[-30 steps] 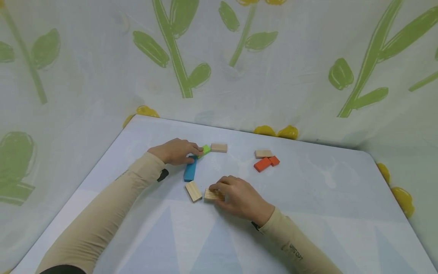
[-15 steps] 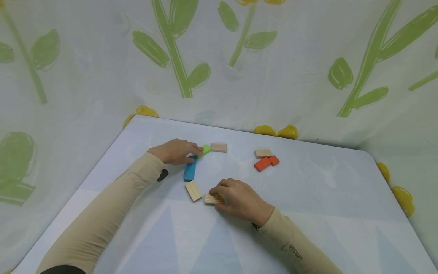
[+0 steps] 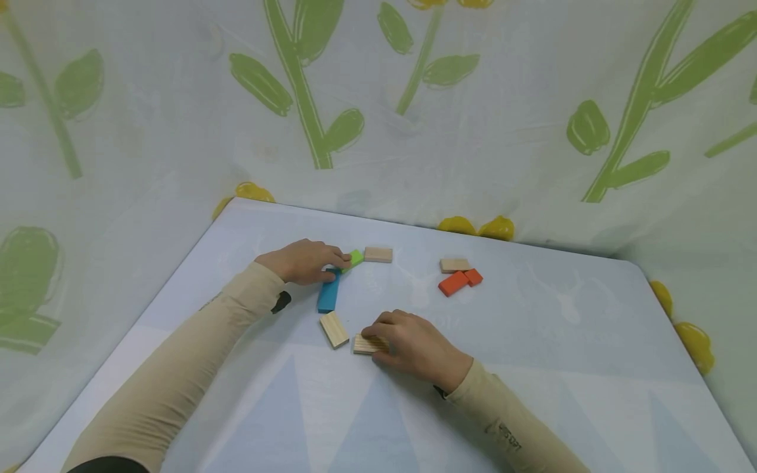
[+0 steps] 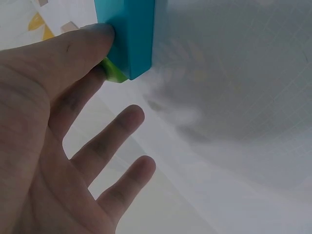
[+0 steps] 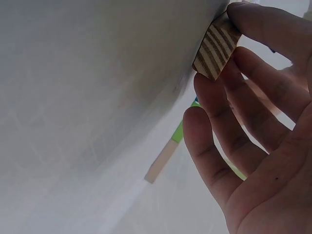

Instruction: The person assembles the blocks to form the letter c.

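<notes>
From my seat at the feed, both hands are low over the table (image 3: 562, 315) and busy with small blocks. The left hand (image 3: 303, 261) has thumb and forefinger closed on the corner where the blue block (image 3: 328, 294) meets the green block (image 3: 357, 257): I see the thumb against the blue one and the forefinger at the green one, while two other fingers reach out spread, touching neither. The right hand (image 3: 418, 345) pinches the striped wooden block (image 3: 368, 343) between thumb and fingers, and my right wrist view shows its banded end grain. Just beside that block, slanted, lies the plain wooden block (image 3: 334, 330), near the close end of the blue one. Past the green block, roughly end to end with it, I have the pale block (image 3: 378, 255). Well apart, off to the right, a large orange block (image 3: 453, 284) and a small orange block (image 3: 474, 277) touch, with the far wooden block (image 3: 455, 265) close behind them. I see beige sleeves (image 3: 201, 348) on both arms, and a white backdrop (image 3: 503, 144) printed with green stems and leaves behind the table.
</notes>
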`<state>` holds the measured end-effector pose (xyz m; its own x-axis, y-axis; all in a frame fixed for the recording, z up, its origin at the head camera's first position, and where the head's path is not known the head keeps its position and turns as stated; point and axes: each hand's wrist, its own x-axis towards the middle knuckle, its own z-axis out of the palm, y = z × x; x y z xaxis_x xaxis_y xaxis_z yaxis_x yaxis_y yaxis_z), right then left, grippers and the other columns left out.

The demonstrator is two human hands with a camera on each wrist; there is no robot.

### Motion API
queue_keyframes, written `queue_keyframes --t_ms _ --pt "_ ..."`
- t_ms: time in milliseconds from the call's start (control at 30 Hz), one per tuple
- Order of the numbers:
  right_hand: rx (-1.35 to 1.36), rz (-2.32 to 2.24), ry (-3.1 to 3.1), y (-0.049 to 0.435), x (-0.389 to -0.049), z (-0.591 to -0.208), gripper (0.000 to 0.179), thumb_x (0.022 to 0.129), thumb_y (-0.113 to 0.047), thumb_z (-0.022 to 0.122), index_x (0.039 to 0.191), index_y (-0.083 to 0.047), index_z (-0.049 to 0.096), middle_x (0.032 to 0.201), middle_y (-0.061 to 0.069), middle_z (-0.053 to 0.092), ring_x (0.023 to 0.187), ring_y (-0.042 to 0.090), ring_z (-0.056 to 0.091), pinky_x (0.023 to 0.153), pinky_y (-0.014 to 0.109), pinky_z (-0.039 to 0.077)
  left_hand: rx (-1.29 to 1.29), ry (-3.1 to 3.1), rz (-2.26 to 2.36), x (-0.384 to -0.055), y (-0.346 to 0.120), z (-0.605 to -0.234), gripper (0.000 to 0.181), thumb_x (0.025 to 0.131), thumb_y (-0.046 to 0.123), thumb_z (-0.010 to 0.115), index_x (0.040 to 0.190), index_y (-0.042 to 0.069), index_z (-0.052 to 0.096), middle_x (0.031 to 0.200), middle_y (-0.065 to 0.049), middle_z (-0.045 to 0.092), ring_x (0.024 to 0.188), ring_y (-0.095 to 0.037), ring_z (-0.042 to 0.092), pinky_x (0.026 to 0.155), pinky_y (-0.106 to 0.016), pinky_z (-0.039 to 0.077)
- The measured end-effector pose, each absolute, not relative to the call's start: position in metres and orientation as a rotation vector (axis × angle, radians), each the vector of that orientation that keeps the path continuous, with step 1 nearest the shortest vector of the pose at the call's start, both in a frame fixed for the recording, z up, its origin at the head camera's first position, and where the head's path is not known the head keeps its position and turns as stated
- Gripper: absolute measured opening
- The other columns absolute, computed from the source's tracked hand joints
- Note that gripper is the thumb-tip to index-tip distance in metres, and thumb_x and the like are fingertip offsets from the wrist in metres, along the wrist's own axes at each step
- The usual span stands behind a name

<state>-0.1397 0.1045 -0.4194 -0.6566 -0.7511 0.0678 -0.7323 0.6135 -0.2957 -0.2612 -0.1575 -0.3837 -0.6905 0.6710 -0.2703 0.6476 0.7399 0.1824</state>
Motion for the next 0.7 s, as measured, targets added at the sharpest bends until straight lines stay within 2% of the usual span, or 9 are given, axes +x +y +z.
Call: queue_keyframes --t_ms 700 --pt "-1.338 -0.493 2.769 0.0998 -0.1359 -0.422 0.037 0.088 -0.028 0.082 0.121 -0.015 0.074 0.109 -0.003 0.069 0.097 0.01 0.063 0.082 0.022 0.055 1.004 2.62 0.081 -0.2605 -0.1558 -0.3821 0.047 0.102 0.021 0.065 0.148 0.018 0.055 0.156 -0.002 0.046 0.142 -0.033 0.042 0.114 -0.054 0.037"
